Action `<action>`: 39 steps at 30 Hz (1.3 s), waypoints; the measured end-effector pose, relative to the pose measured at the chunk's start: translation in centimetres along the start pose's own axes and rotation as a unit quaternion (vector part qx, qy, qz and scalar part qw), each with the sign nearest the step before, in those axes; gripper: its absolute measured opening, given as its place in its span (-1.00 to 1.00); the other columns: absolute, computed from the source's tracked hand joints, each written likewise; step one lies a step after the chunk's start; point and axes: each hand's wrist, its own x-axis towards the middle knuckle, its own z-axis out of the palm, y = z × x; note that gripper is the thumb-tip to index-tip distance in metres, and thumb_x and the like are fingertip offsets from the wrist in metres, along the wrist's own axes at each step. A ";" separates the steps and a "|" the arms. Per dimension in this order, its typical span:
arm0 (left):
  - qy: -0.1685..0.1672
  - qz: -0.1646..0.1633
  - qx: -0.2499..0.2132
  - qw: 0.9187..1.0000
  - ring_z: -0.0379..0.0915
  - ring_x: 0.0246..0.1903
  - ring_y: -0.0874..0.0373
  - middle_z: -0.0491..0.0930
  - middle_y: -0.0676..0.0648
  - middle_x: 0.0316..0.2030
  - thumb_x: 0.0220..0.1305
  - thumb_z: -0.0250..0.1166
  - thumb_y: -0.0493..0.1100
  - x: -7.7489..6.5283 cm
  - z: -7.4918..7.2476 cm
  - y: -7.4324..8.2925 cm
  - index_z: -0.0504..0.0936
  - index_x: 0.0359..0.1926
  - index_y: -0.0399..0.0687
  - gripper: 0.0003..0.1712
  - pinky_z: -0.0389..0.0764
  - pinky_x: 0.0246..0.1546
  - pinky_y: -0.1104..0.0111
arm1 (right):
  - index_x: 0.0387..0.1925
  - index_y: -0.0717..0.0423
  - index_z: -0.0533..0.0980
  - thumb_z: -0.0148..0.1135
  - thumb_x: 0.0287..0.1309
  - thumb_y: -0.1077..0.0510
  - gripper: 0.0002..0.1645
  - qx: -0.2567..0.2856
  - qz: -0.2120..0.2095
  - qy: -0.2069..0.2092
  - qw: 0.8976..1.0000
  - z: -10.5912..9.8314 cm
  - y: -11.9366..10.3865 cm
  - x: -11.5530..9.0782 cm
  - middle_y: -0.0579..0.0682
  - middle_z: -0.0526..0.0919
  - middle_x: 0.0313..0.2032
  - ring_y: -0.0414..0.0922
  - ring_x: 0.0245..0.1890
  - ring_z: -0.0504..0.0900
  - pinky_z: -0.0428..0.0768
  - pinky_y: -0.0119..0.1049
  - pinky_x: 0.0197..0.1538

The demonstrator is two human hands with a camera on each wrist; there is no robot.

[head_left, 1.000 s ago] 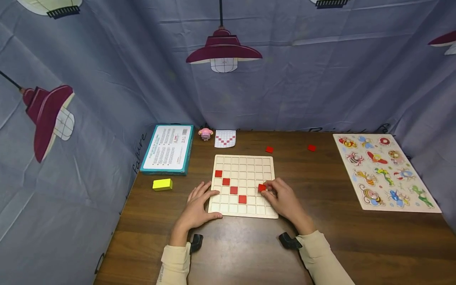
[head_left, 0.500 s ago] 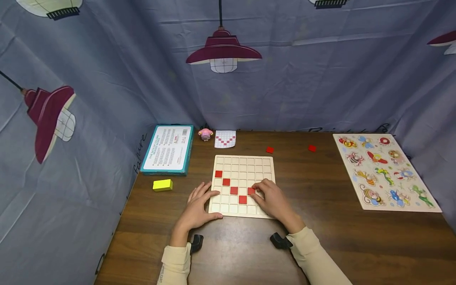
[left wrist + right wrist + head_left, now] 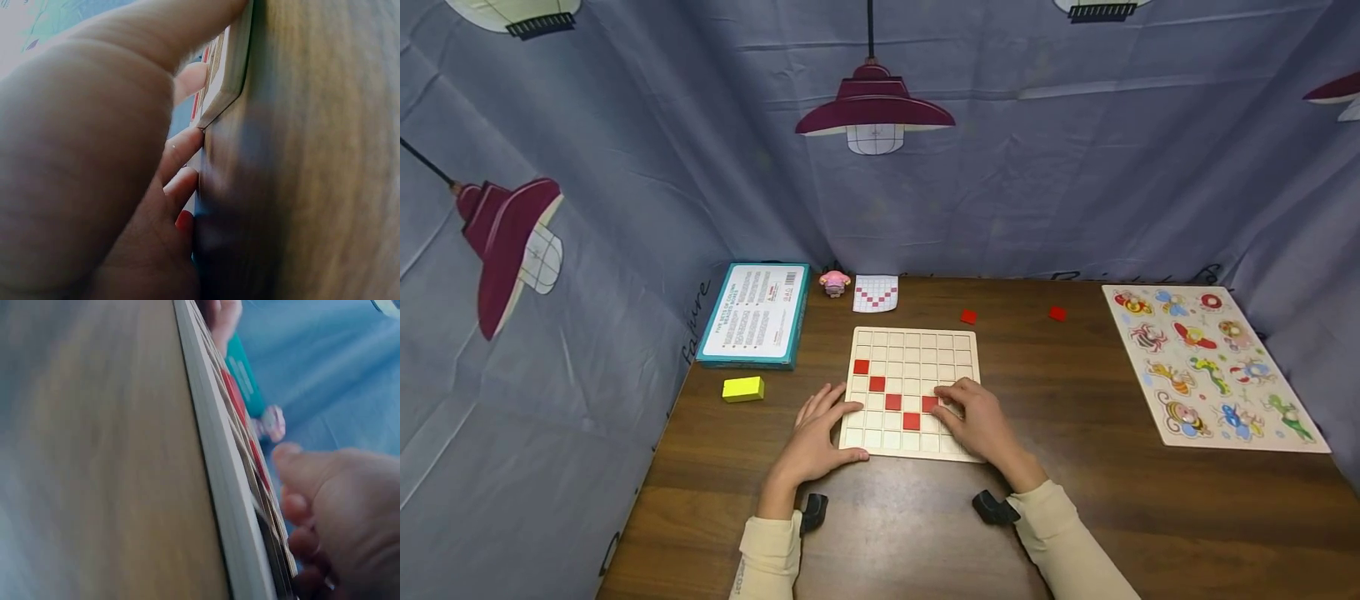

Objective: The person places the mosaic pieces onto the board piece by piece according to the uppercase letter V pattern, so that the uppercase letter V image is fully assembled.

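The step in hand looks to be seating the red tile (image 3: 928, 405) in its cell on the board (image 3: 912, 367). To do it well, line its edges up with the cell walls, press it flat with one fingertip, then lift straight up so nothing drags it askew. A glance at the pattern card (image 3: 876, 305), beyond the right grip (image 3: 976, 421) and to its left, would confirm the cell.

The right grip bends thumb and forefinger close together, with the tile just left of their tips and apparently level. The right wrist view seems to show a gap between thumb tip and board, so I cannot tell whether the tile is pinched or let go. The left grip (image 3: 815, 437) is spread, its thumb at the board's near edge and forefinger on its left edge; light, even pressure there should stop the board sliding on the tabletop (image 3: 1037, 367). Four seated tiles (image 3: 893, 402) lie left of the right grip; two loose tiles (image 3: 968, 317) lie beyond it.
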 end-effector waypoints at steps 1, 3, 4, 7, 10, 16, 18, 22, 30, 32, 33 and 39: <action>0.000 0.001 0.000 1.000 -0.15 0.62 -0.12 0.16 -0.04 0.58 -0.05 0.62 0.23 0.0 0.0 0.0 0.56 0.30 0.21 -0.15 -0.11 0.56 -0.23 | -0.02 0.09 0.73 0.50 0.15 0.06 -0.64 0.007 0.004 0.007 1.000 -0.3 0.4 0.1 -0.09 0.64 -0.29 -0.24 -0.39 0.42 0.44 -0.35 -0.33; -0.001 0.003 -0.001 1.000 -0.15 0.62 -0.13 0.16 -0.04 0.58 -0.05 0.62 0.22 0.1 0.0 0.1 0.56 0.30 0.20 -0.15 -0.12 0.56 -0.22 | 0.00 0.11 0.71 0.50 0.16 0.07 -0.62 0.021 0.017 0.024 0.999 -0.9 1.6 0.3 -0.05 0.66 -0.27 -0.21 -0.38 0.46 0.47 -0.32 -0.31; -0.002 0.003 -0.002 1.000 -0.15 0.62 -0.13 0.16 -0.04 0.58 -0.04 0.62 0.22 0.1 0.0 0.1 0.56 0.30 0.20 -0.15 -0.12 0.56 -0.22 | 0.02 0.11 0.71 0.49 0.18 0.08 -0.62 0.027 0.024 0.031 0.999 -1.3 2.4 0.5 -0.03 0.67 -0.25 -0.19 -0.36 0.49 0.49 -0.29 -0.29; -0.002 0.000 -0.003 1.000 -0.15 0.62 -0.13 0.15 -0.04 0.58 -0.05 0.62 0.22 0.1 0.1 0.0 0.56 0.30 0.20 -0.15 -0.12 0.56 -0.22 | 0.08 0.16 0.66 0.45 0.22 0.07 -0.57 0.026 0.053 0.038 0.998 -2.5 5.3 1.3 0.07 0.67 -0.18 -0.04 -0.22 0.59 0.58 -0.13 -0.12; -0.004 -0.003 0.001 1.000 -0.16 0.62 -0.12 0.14 -0.03 0.59 -0.05 0.62 0.23 0.2 0.1 -0.1 0.56 0.30 0.21 -0.14 -0.13 0.56 -0.21 | 0.17 0.22 0.59 0.41 0.26 0.06 -0.48 0.005 0.072 0.026 0.997 -3.5 8.4 2.1 0.19 0.65 -0.04 0.15 0.00 0.59 0.55 0.10 0.13; -0.002 -0.005 0.001 1.000 -0.16 0.62 -0.13 0.15 -0.05 0.58 -0.05 0.62 0.21 0.1 0.2 -0.4 0.56 0.30 0.19 -0.13 -0.12 0.56 -0.21 | 0.28 0.26 0.49 0.39 0.28 0.05 -0.37 0.000 0.077 -0.004 0.997 -4.2 11.8 4.3 0.27 0.58 0.08 0.24 0.15 0.48 0.41 0.21 0.28; -0.001 -0.008 -0.001 1.000 -0.16 0.62 -0.13 0.15 -0.04 0.58 -0.06 0.63 0.22 0.1 0.1 -0.4 0.56 0.30 0.20 -0.13 -0.12 0.56 -0.21 | 0.28 0.24 0.50 0.39 0.29 0.02 -0.37 0.007 0.075 -0.008 0.997 -4.1 12.2 5.2 0.26 0.57 0.07 0.23 0.14 0.46 0.42 0.20 0.27; -0.004 -0.011 -0.004 1.000 -0.18 0.62 -0.11 0.14 -0.03 0.59 -0.06 0.62 0.23 0.1 0.0 -0.3 0.55 0.30 0.21 -0.13 -0.14 0.56 -0.21 | 0.26 0.23 0.52 0.38 0.29 0.02 -0.40 0.007 0.072 -0.009 0.997 -3.8 12.8 6.7 0.23 0.57 0.03 0.20 0.11 0.46 0.43 0.18 0.24; -0.003 -0.009 -0.002 1.000 -0.17 0.62 -0.12 0.15 -0.04 0.58 -0.07 0.63 0.22 0.0 0.2 -0.1 0.56 0.30 0.20 -0.13 -0.12 0.56 -0.21 | 0.31 0.15 0.50 0.30 0.36 -0.10 -0.36 -0.009 0.094 -0.031 0.995 -3.7 12.7 8.7 0.22 0.54 0.11 0.21 0.16 0.42 0.42 0.20 0.28; -0.005 -0.008 -0.005 1.000 -0.17 0.62 -0.12 0.16 -0.04 0.58 -0.07 0.63 0.21 0.0 0.2 -0.1 0.56 0.30 0.20 -0.13 -0.13 0.56 -0.21 | 0.31 0.14 0.51 0.30 0.35 -0.13 -0.36 -0.013 0.098 -0.032 0.995 -3.7 12.6 9.0 0.22 0.55 0.11 0.22 0.17 0.42 0.40 0.20 0.30; -0.006 -0.007 -0.007 1.000 -0.17 0.62 -0.12 0.16 -0.04 0.58 -0.06 0.63 0.22 0.0 0.2 -0.1 0.56 0.30 0.20 -0.14 -0.13 0.56 -0.21 | 0.30 0.14 0.51 0.30 0.35 -0.13 -0.36 -0.015 0.099 -0.033 0.994 -3.7 12.6 9.1 0.22 0.55 0.10 0.23 0.17 0.42 0.39 0.20 0.31; -0.005 -0.006 -0.012 1.000 -0.18 0.62 -0.11 0.15 -0.02 0.58 -0.07 0.63 0.22 0.0 0.2 0.1 0.57 0.29 0.21 -0.14 -0.14 0.56 -0.20 | 0.31 0.07 0.51 0.28 0.34 -0.20 -0.34 -0.023 0.102 -0.039 0.994 -3.4 12.9 10.1 0.17 0.56 0.07 0.19 0.13 0.44 0.34 0.18 0.33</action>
